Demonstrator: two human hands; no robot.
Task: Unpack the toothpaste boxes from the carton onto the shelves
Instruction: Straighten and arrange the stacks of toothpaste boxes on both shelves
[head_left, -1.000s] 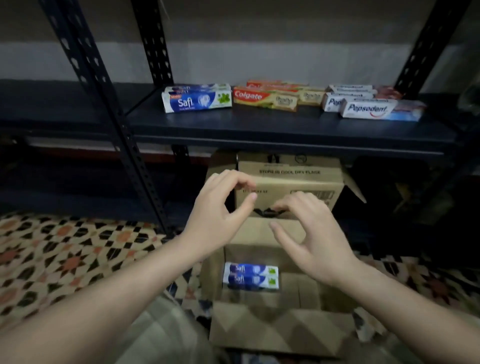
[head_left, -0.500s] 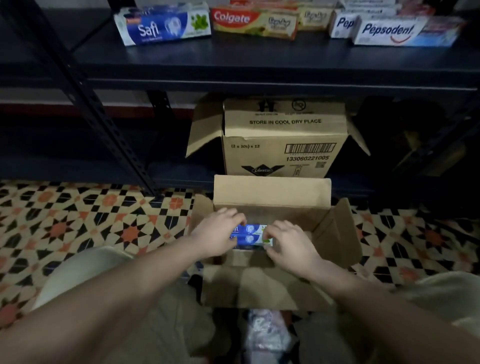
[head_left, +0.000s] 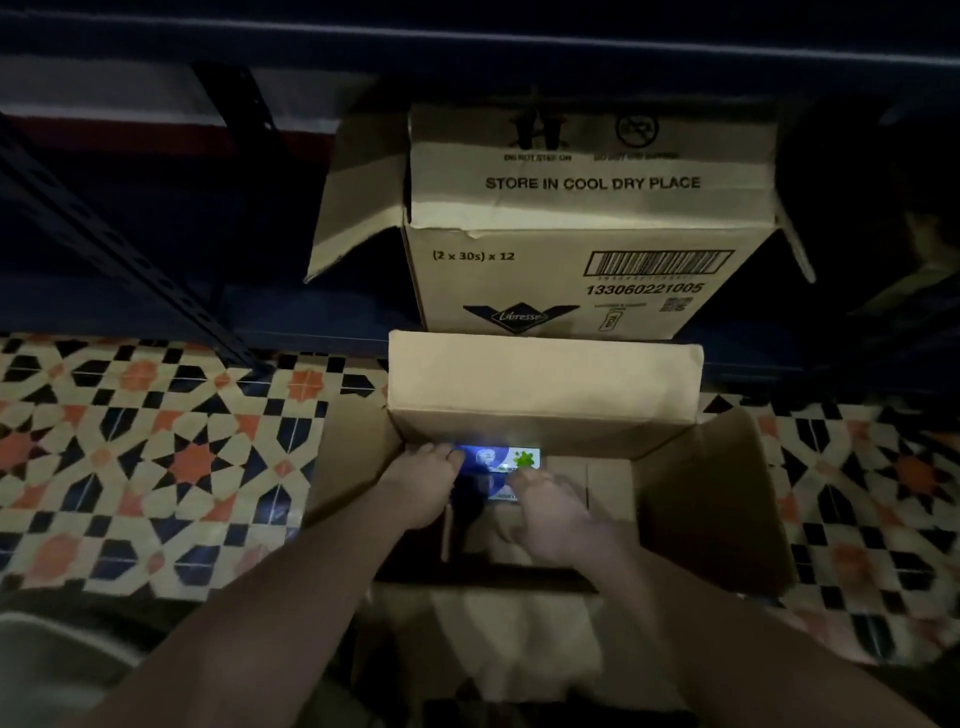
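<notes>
Left hand: the left hand (head_left: 415, 486) reached into the open carton (head_left: 717, 499), fingers curled on the 9 o'clock end of the blue toothpaste box (head_left: 501, 460).
Right hand: the right hand (head_left: 558, 519) had its fingertips curled on that box's 3 o'clock end.
Toothpaste box: lay inside the carton, near its 12 o'clock flap.
Libresse carton (head_left: 582, 234): stood at 12 o'clock under the shelf (head_left: 467, 41).
Floor: patterned tiles (head_left: 156, 457) at 9 and 3 o'clock.

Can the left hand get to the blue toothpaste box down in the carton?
Probably yes. The carton stands open with its flaps spread, nothing covers the toothpaste box, and the left hand already has its fingers at the box's left end.
</notes>
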